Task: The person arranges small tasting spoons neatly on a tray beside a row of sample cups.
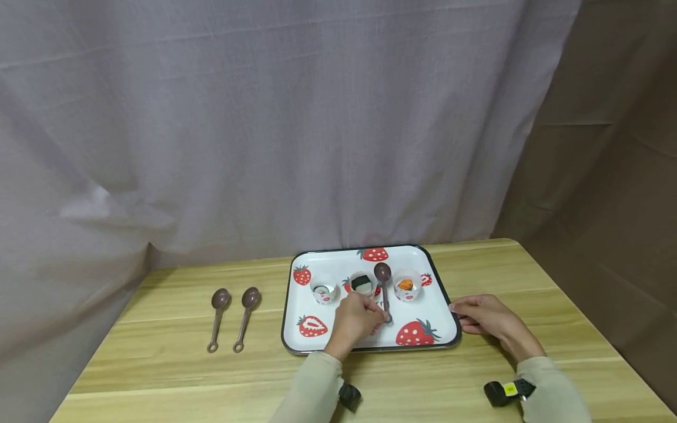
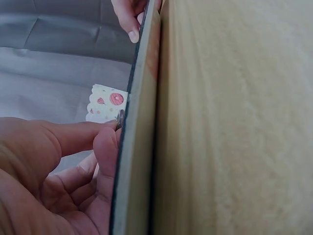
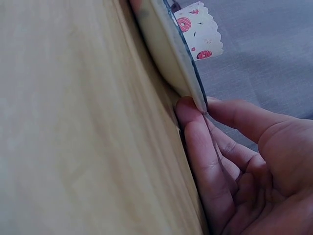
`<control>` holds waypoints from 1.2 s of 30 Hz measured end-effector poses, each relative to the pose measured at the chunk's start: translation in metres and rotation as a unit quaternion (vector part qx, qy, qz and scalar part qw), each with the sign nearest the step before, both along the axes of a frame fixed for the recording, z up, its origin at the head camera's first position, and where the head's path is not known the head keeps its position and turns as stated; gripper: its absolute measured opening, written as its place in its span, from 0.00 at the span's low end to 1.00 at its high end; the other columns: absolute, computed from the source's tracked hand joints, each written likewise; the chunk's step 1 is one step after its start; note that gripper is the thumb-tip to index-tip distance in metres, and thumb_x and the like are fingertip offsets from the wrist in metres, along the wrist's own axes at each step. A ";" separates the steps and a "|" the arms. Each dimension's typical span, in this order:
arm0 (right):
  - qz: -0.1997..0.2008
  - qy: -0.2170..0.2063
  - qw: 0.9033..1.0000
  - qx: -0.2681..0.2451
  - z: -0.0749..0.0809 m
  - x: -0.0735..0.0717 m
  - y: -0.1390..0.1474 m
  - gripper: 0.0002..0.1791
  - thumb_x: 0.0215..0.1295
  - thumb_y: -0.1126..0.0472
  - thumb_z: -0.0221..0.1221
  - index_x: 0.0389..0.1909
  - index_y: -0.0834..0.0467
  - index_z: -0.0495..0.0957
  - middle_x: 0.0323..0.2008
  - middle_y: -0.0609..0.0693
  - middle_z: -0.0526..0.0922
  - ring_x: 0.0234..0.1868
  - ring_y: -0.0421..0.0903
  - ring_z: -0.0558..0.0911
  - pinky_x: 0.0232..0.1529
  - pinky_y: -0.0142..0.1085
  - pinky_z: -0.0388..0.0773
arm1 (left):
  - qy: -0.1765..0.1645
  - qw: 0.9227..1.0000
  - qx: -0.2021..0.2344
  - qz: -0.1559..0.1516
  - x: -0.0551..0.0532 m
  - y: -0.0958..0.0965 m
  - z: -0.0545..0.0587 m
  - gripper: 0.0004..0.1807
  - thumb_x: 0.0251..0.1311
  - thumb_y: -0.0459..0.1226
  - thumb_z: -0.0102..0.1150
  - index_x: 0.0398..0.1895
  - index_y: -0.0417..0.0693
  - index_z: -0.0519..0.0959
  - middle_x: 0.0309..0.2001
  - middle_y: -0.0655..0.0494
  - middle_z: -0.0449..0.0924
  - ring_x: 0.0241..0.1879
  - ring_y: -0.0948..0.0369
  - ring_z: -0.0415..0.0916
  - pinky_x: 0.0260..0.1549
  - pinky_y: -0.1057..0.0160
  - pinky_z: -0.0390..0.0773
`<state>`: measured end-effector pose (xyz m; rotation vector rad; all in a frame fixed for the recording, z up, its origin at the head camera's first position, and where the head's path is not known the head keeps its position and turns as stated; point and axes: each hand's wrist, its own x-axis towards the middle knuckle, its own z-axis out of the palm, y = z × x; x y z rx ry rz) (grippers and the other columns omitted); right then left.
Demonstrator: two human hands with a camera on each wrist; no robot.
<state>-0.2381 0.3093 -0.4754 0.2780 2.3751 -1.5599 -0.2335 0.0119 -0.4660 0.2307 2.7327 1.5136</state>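
A white tray with red strawberry prints and a dark rim lies on the table. On it, a brown spoon lies between the middle paper cup and the right paper cup. My left hand pinches the end of the spoon's handle, and the left wrist view shows thumb and finger meeting on it. With my right hand I grip the tray's right edge, thumb above and fingers below. The middle cup contains a white piece with a black band; the right one, an orange piece.
A third paper cup stands at the tray's left, with something pale and dark inside. Two more brown spoons, a left one and a right one, lie on the wooden table. A grey curtain hangs behind.
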 end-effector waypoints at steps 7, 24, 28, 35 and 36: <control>-0.001 -0.003 1.000 0.000 -0.002 -0.002 0.002 0.27 0.78 0.57 0.59 0.64 0.77 0.73 0.38 0.48 0.86 0.36 0.41 0.83 0.38 0.34 0.87 | -0.007 1.000 -0.014 0.014 -0.001 0.004 -0.004 0.13 0.54 0.33 0.78 0.15 0.49 0.86 0.06 0.67 0.69 0.12 0.68 0.64 0.13 0.70 0.59; 0.001 0.002 1.000 -0.013 -0.001 0.001 0.001 0.28 0.78 0.59 0.60 0.64 0.79 0.72 0.38 0.48 0.85 0.34 0.40 0.83 0.38 0.33 0.87 | -0.017 0.999 -0.023 0.021 -0.001 0.010 0.000 0.15 0.56 0.32 0.77 0.14 0.47 0.84 0.06 0.63 0.69 0.12 0.66 0.65 0.13 0.69 0.59; 0.001 0.002 1.000 -0.011 -0.001 0.000 0.001 0.28 0.78 0.58 0.60 0.65 0.79 0.71 0.39 0.49 0.85 0.35 0.40 0.83 0.38 0.33 0.87 | -0.019 0.999 -0.023 0.022 -0.001 0.011 0.000 0.16 0.56 0.32 0.76 0.13 0.47 0.83 0.06 0.63 0.69 0.12 0.65 0.64 0.13 0.69 0.59; 0.002 0.001 1.000 -0.007 -0.001 0.000 0.000 0.29 0.78 0.57 0.60 0.65 0.78 0.71 0.40 0.49 0.86 0.36 0.40 0.83 0.39 0.33 0.87 | -0.016 0.999 -0.020 0.022 -0.002 0.012 -0.002 0.17 0.58 0.33 0.74 0.12 0.49 0.82 0.06 0.64 0.69 0.11 0.65 0.65 0.13 0.69 0.59; 0.003 0.002 1.000 -0.005 0.000 0.000 0.000 0.28 0.78 0.57 0.59 0.65 0.78 0.72 0.40 0.49 0.86 0.36 0.40 0.83 0.39 0.33 0.87 | -0.015 0.999 -0.018 0.023 -0.002 0.012 -0.002 0.17 0.58 0.32 0.73 0.12 0.49 0.83 0.06 0.64 0.69 0.11 0.65 0.65 0.13 0.68 0.59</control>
